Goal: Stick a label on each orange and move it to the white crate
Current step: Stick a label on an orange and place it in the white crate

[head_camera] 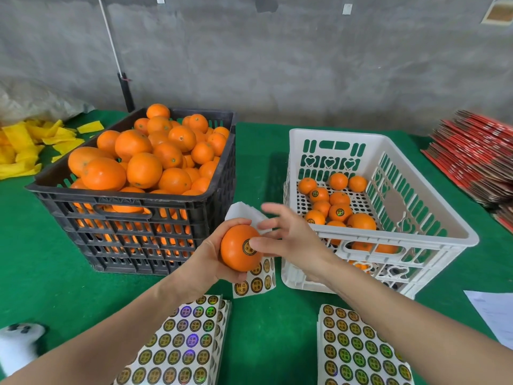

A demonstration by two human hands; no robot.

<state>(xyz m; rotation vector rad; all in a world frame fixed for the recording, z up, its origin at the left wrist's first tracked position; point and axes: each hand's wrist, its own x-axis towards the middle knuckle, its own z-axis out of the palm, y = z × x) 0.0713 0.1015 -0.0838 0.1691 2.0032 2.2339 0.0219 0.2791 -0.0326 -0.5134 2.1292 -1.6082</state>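
Observation:
My left hand [206, 255] grips an orange [236, 251] in the middle, between the two crates. A round gold label [248, 248] sits on the orange's right side, and the thumb of my right hand [288, 237] presses on it while the other fingers spread straight. The black crate [125, 218] at the left is heaped with oranges [155, 157]. The white crate [433, 218] at the right holds several oranges [337, 207], some showing labels. A partly used label sheet [256, 282] lies under my hands.
Two stacks of label sheets [180, 345] [358, 348] lie on the green cloth near me. Yellow foam nets [33, 145] are piled at the far left. Red flat cartons [477, 159] are stacked at the right, white paper [494, 312] near them. A grey wall stands behind.

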